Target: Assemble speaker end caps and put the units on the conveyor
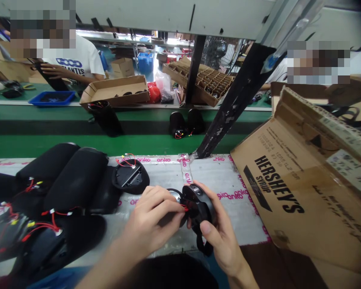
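Observation:
My right hand (pixel 218 228) is wrapped round a black round housing (pixel 203 198), tilted on its side over the table, with a black strap loop (pixel 205 244) hanging below it. My left hand (pixel 156 218) pinches red wires (pixel 185 208) at the housing's open side. Just behind those fingertips shows a round part with a silvery face (pixel 175 194), partly hidden by my left hand. Left of my hands lie several black fabric-covered cylinders (pixel 80 178) with red wires and white and yellow connectors. One cylinder's open end (pixel 130 176) faces me.
A cardboard box marked Hershey's Syrup (pixel 276 188) stands at the right. A black post (pixel 231 100) rises behind the table. On the green conveyor (pixel 150 140) stand several more black cylinders (pixel 177 122). Across it, a person (pixel 78 60) holds a black cylinder near a blue tray (pixel 52 97).

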`<state>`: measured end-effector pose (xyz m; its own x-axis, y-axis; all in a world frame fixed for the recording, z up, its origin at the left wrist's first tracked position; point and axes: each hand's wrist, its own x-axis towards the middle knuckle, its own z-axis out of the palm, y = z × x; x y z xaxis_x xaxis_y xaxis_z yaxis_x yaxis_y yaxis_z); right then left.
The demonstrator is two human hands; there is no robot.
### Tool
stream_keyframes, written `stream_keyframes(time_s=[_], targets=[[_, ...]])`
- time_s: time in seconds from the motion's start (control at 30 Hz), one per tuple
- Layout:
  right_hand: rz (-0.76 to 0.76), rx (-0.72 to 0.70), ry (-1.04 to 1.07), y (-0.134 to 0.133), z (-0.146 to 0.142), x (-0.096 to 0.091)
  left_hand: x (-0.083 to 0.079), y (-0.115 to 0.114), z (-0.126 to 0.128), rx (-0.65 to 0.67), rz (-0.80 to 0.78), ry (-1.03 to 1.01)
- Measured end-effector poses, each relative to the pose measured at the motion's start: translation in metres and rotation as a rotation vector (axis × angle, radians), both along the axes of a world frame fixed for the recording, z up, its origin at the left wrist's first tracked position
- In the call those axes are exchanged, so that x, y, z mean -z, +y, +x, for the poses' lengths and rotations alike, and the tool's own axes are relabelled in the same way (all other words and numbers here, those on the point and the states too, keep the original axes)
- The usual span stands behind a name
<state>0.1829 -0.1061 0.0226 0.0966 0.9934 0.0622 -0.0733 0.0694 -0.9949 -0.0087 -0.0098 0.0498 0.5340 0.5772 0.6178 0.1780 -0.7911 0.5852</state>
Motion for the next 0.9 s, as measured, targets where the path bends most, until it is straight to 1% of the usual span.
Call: stream_keyframes(time_s=[0.13, 0.3, 0.47, 0.57, 0.7, 0.8, 0.9], targets=[[0.007, 0.011, -0.002, 0.0, 0.0, 0.001, -0.001, -0.003, 0.001, -0.036, -0.035, -0.011], [-0.012, 0.0, 0.062, 0.002, -0.002, -0.001, 0.0, -0.002, 0.004, -0.045, -0.05, -0.053], [-0.006, -0.009, -0.042, 0.001, -0.001, -0.005, 0.005, -0.002, 0.008, -0.053, -0.048, -0.056], [-0.035, 0.003, -0.055, 0.001, 0.001, -0.005, 0.007, -0.002, 0.001, -0.021, -0.086, -0.068], [-0.077, -0.019, -0.047, 0.001, 0.002, -0.007, 0.008, 0.0, -0.013, -0.029, -0.142, 0.006], [-0.075, -0.032, -0.022, 0.001, 0.0, -0.006, 0.012, -0.003, -0.012, -0.024, -0.113, 0.012], [-0.02, -0.01, -0.086, -0.001, -0.003, -0.004, 0.016, -0.008, -0.004, -0.094, -0.027, -0.013]])
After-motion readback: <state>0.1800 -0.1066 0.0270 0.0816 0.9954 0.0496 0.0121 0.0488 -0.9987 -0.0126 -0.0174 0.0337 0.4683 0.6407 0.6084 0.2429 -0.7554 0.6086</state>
